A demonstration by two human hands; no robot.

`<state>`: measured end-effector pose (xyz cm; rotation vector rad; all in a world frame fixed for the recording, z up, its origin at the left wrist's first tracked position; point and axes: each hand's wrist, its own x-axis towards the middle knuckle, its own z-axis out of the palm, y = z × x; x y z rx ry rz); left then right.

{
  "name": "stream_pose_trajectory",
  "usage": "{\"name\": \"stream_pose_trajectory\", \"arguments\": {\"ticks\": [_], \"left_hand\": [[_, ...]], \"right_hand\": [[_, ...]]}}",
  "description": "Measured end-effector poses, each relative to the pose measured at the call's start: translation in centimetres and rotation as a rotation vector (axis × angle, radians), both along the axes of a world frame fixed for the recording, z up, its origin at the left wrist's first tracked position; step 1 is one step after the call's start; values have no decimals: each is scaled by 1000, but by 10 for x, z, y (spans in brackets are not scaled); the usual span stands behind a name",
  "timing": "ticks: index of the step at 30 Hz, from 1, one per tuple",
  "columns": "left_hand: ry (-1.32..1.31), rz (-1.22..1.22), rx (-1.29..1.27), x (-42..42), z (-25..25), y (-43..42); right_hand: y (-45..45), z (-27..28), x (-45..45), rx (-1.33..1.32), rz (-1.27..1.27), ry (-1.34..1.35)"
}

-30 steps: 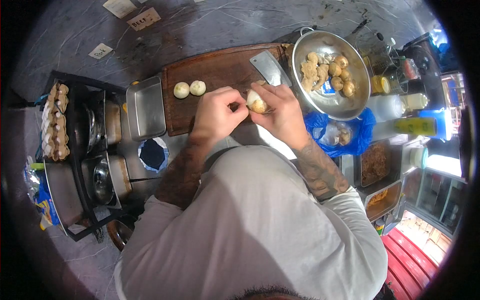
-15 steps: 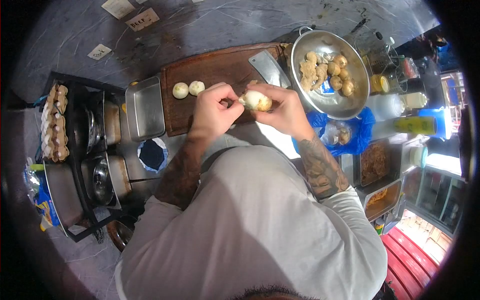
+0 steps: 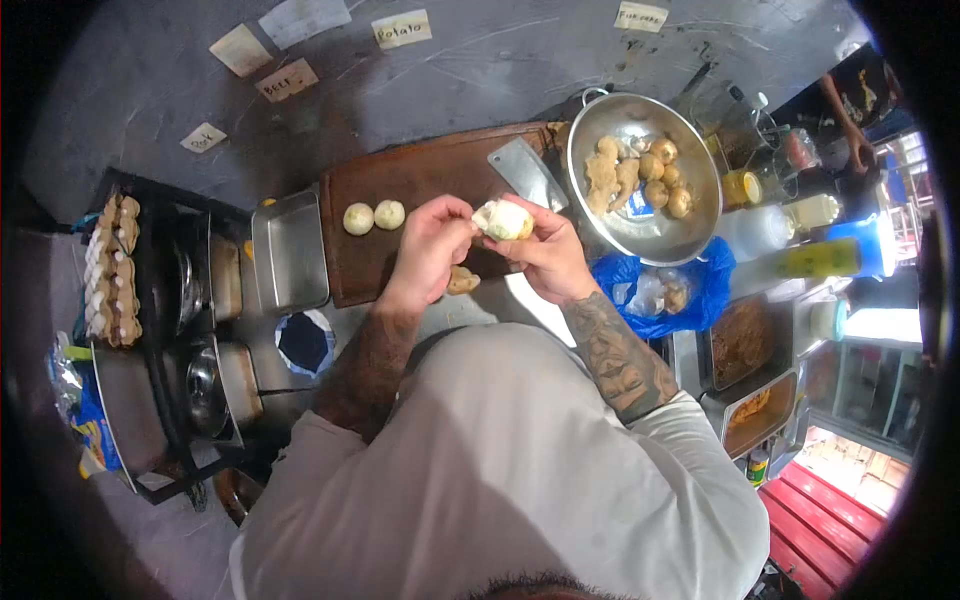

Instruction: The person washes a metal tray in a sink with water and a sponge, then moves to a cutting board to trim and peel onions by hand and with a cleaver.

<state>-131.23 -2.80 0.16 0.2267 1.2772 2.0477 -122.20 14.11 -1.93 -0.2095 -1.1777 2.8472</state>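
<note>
My right hand grips a partly peeled onion, pale on most of its surface with some brownish skin on it. Close against the onion's left side, the fingers of my left hand are pinched together on onion skin. Both hands are above the front of a brown wooden cutting board. Two pale peeled onions sit side by side on the board, left of my hands. A cleaver lies at its right end. Under my left hand, a tan scrap shows by the front edge.
A metal colander bowl with ginger and several brown round vegetables stands right of the board, above a blue plastic bag. On the left are a metal tray and a rack with egg cartons. Another person's hand shows far right.
The view has tilted, so the board and bowl sit lower in the picture and more wall labels show. The onion has turned in my right hand, and my left fingers still pinch at its side.
</note>
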Motion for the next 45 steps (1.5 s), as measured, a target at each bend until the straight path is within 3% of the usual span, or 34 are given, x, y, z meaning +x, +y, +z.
{"name": "stream_pose_trajectory", "arguments": {"ticks": [3,6,9,11,13,16,18,19,21,22,24,29,31,34,39,40,42,45], "left_hand": [[243,-43,-157,7,12,5],[659,68,-373,9,10,10],[817,166,-377,6,9,16],[761,139,-348,5,12,15],[699,109,-324,7,16,13],[852,33,-395,11,11,11],[924,154,-356,12,0,13],[923,154,-358,11,-4,10],[146,2,-165,8,-3,8],[147,5,-165,7,-4,10],[-41,109,113,6,-8,19],[28,39,86,-5,-3,12],[153,-38,42,-5,-3,9],[231,-58,-7,1,-7,15],[95,115,136,4,-19,20],[44,149,222,2,-24,20],[39,177,184,3,-18,20],[6,196,146,2,-22,19]], "right_hand": [[9,5,-2,142,-38,-19],[11,7,-3,255,-64,-24],[9,1,-2,335,-78,28],[8,1,-1,374,-89,65],[4,4,1,139,-57,77],[2,7,0,84,-11,-61],[0,3,-1,88,-34,-22],[-1,0,-2,93,-52,21],[-1,-6,-4,-11,-22,77],[0,-9,-4,-114,8,133],[5,-18,-1,-165,64,157],[2,-1,-2,-211,27,153],[6,7,-2,-416,-8,48],[3,-6,-4,-361,2,-2],[-1,-12,-3,-268,-82,89],[1,-9,-1,-370,-76,123],[2,-7,0,-470,-73,161],[4,-13,1,-313,-62,201]]}}
